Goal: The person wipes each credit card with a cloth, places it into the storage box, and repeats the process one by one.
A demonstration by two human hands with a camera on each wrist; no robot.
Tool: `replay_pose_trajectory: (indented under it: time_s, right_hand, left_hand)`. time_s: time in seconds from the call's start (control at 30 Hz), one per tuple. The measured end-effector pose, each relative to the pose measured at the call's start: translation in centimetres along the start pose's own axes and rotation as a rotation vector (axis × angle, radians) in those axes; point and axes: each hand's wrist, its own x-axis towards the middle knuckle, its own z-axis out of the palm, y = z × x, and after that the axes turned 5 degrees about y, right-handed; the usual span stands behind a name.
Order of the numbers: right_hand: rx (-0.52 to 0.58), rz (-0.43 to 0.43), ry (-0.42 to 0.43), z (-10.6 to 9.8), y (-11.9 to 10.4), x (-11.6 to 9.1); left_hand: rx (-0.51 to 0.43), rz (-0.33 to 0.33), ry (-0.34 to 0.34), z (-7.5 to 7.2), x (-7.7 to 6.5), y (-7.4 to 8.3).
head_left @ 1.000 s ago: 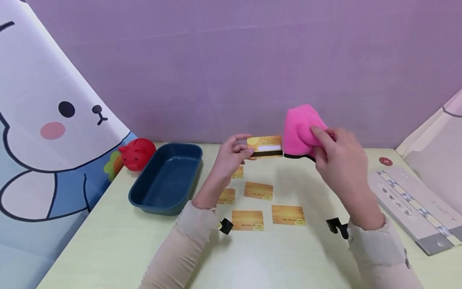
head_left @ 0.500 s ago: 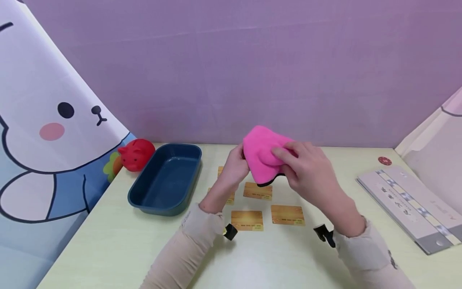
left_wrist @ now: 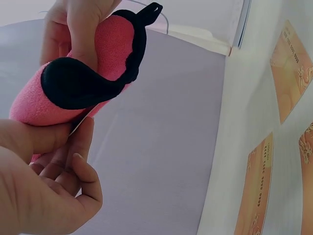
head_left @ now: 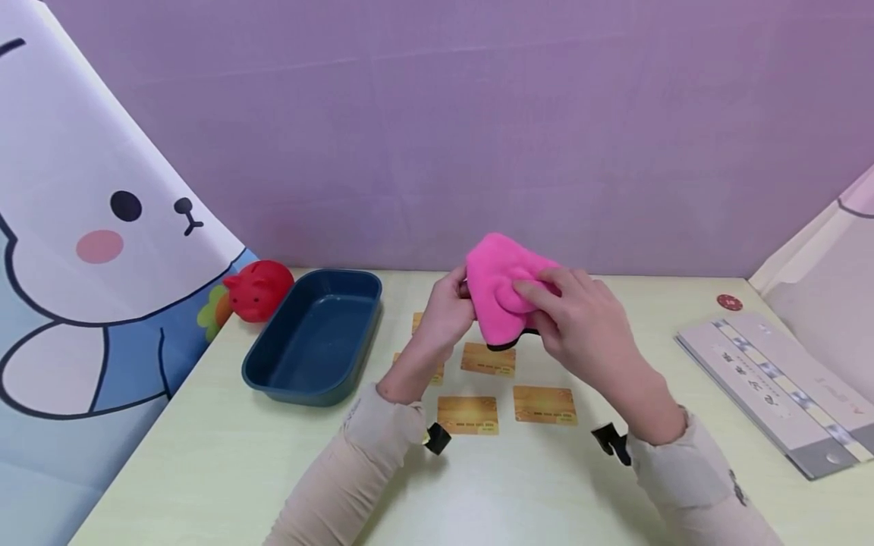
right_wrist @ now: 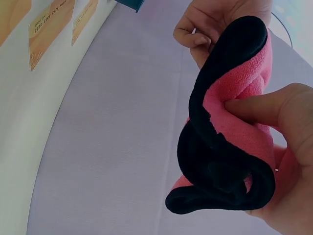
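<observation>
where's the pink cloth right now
In the head view, the pink cloth is just right of centre, gripped by the right hand beside the left hand, above the gold cards.

Seemingly a staged set: plain purple fabric backdrop across the top, white-and-blue cartoon-printed cloth (rather playful) at left.

We face a plain purple backdrop behind a pale tabletop. At left we see a cartoon-printed cloth; a soft gleam lights the tabletop's nearer part.
</observation>
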Motion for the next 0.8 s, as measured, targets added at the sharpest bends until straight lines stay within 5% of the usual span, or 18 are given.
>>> replay_pose_trajectory:
  time_s: [0.33, 0.8]
  right_hand:
    - [-0.024, 0.076, 0.001, -0.6, 0.8, 0.2]
    - [-0.075, 0.179, -0.013, -1.5, 3.4, -0.2]
  left_hand:
    - [0.086, 0.027, 0.008, -0.2, 0.1, 0.4]
    - [0.060, 0.050, -0.010, -1.3, 0.2, 0.8]
